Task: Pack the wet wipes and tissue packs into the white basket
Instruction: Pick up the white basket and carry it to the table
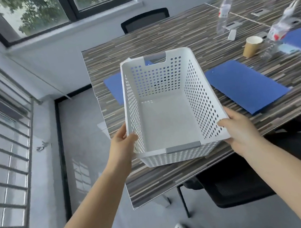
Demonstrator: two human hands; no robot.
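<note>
The white basket, perforated and with grey handle strips, is over the near left end of the striped table; nothing lies inside it. My left hand grips its left wall near the front corner, thumb over the rim. On the other side my right hand holds the right front corner. No wet wipes or tissue packs are in view.
Blue folders lie on the table to the right of the basket, and one is partly under it. A paper cup and clear plastic bottles stand at the back right. Black chairs sit at the table's near and far sides.
</note>
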